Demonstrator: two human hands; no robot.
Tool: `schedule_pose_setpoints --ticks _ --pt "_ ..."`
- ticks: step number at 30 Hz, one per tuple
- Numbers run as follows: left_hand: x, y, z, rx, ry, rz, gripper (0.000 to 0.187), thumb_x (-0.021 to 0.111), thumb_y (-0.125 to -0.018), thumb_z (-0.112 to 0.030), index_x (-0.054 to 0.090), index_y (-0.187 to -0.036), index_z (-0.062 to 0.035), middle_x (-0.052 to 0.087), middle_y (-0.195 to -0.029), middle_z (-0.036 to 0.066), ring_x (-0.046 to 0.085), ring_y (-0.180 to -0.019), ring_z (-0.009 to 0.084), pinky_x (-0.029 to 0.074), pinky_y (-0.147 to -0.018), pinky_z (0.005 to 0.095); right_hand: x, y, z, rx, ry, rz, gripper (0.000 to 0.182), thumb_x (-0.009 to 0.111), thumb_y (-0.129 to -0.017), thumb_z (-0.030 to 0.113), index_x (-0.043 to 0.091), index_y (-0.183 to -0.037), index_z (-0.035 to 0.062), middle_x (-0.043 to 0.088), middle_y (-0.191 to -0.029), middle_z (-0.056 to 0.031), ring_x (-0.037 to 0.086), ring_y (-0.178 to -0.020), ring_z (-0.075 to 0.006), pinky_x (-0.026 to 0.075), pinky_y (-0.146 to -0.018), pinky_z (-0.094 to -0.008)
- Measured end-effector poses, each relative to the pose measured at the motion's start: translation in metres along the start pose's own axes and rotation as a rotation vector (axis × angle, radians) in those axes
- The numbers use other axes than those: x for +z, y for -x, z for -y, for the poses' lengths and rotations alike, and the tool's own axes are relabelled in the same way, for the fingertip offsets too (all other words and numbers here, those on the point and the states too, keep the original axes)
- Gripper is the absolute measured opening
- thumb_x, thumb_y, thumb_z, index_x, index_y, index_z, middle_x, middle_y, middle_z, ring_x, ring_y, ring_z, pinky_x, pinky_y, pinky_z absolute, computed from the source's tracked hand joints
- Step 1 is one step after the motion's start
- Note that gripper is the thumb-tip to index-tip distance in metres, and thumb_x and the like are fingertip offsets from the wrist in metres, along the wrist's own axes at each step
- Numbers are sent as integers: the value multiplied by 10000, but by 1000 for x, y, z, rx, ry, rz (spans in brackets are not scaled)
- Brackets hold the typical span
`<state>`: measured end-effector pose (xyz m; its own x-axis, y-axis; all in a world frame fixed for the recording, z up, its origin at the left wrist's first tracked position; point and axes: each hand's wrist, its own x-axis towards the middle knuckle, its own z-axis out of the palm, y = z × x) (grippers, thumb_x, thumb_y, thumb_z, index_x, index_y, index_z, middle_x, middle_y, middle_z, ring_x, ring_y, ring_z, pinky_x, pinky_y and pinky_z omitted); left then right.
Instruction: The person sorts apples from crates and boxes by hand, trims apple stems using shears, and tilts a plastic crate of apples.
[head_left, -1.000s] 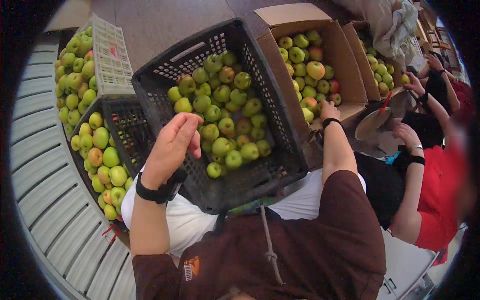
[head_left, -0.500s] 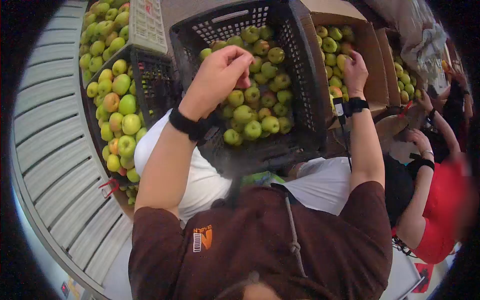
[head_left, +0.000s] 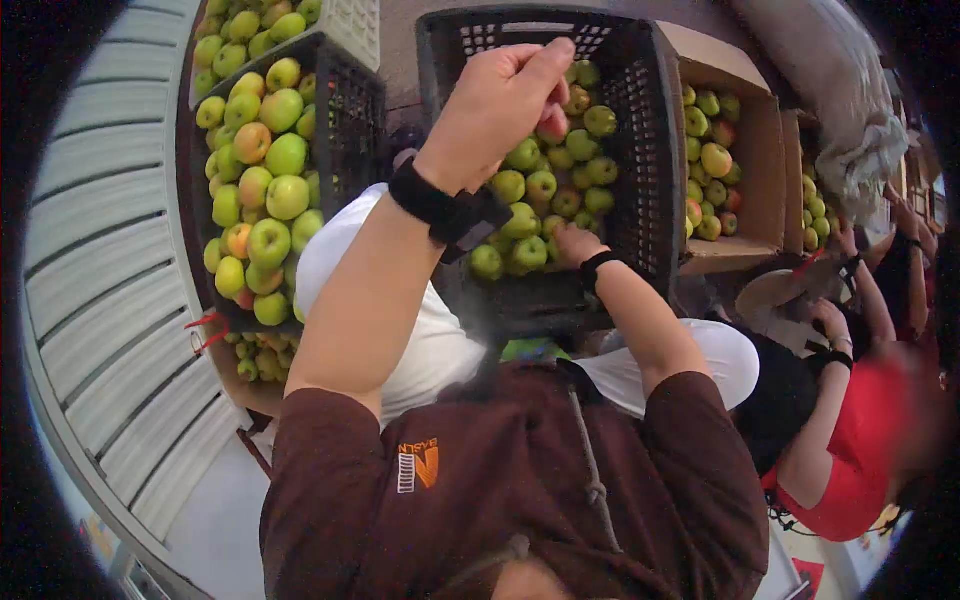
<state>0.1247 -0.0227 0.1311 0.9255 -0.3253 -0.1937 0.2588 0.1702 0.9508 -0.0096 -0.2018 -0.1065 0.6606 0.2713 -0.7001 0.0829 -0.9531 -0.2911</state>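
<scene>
A black plastic crate [head_left: 655, 130] holding several green apples [head_left: 529, 253] stands in front of me. My left hand [head_left: 510, 105] is above its left side, fingers curled together and palm turned down, hiding whatever may be in it. Low in the crate, at the near right of the pile, my right hand [head_left: 580, 244] has its fingers closed on a greenish apple [head_left: 553, 227]. Both wrists wear black bands. To the right, a cardboard box [head_left: 758, 150] contains green and reddish apples.
At the left is another black crate [head_left: 350, 110] full of apples, with a white crate [head_left: 352, 30] behind it. A slatted metal surface [head_left: 110, 240] runs along the far left. Beyond a second apple box, a person in red [head_left: 850, 460] sits at the right.
My right hand has left the cardboard box and come down to an apple in the black crate. My left hand stays curled, slightly farther forward. The view has shifted.
</scene>
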Motion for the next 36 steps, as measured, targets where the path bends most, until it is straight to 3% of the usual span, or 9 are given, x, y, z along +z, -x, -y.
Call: schedule_pose_setpoints --ticks 1,7,11,14,18,21,24,31,36 --pt "-4 2 -3 -2 24 -4 339 501 -894 -324 533 -687 -58 510 -557 1 511 -510 74 384 -501 196 10 -10 -1 5 54 72 380 589 -722 191 499 -1054 28 536 -1105 -211 563 -933 -384 466 -789 -449" --pt "-23 5 -8 40 61 -14 356 487 -898 -351 552 -740 -39 550 -587 29 534 -532 88 421 -516 205 13 -32 -14 -45 59 161 370 594 -707 185 516 -1041 46 582 -995 -213 571 -932 -349 466 -791 -423" --pt "-32 9 -9 37 69 2 336 490 -898 -336 553 -768 -33 558 -616 33 545 -550 91 435 -525 209 28 -47 -41 72 -92 -15 553 640 -690 251 457 -1163 27 598 -967 -199 581 -927 -318 470 -774 -403" --pt "-34 7 -4 31 -99 4 280 507 -884 -284 560 -799 -22 583 -680 44 565 -592 90 447 -557 212 -33 -5 -2 226 -914 -114 605 664 -680 282 444 -1190 42 591 -1001 -144 587 -915 -289 481 -739 -395" --pt "-32 5 13 156 -430 101 231 524 -851 -209 563 -897 13 608 -786 68 586 -715 123 467 -652 244 -84 52 55 -21 -1863 -140 507 532 -785 406 494 -1102 13 553 -998 -144 571 -805 -226 479 -585 -325" --pt "-24 15 18 151 -570 265 266 542 -834 -174 548 -1006 29 609 -864 76 573 -827 153 467 -736 274 -113 101 88 -108 -2354 -82 585 390 -825 525 502 -1072 7 557 -823 -149 507 -589 -174 415 -477 -288" --pt "-12 26 23 86 -428 526 301 558 -830 -176 533 -1052 27 604 -928 84 564 -858 142 465 -750 278 -112 120 80 -488 -2324 119 662 305 -813 620 517 -1028 31 508 -660 -122 394 -435 -145 338 -412 -279" --pt "-6 35 23 40 -312 792 429 613 -818 -223 491 -1150 19 571 -1071 101 525 -997 163 414 -879 291 -124 134 90 -463 -2353 71 686 274 -791 693 538 -943 78 559 -671 -115 446 -374 -189 327 -322 -261" --pt "-6 41 14 138 -398 798 450 588 -834 -270 487 -1168 15 564 -1089 108 519 -1019 171 404 -892 288 -130 135 101 -438 -2236 -57 638 315 -825 626 492 -1086 72 581 -820 -86 498 -453 -172 350 -340 -253"
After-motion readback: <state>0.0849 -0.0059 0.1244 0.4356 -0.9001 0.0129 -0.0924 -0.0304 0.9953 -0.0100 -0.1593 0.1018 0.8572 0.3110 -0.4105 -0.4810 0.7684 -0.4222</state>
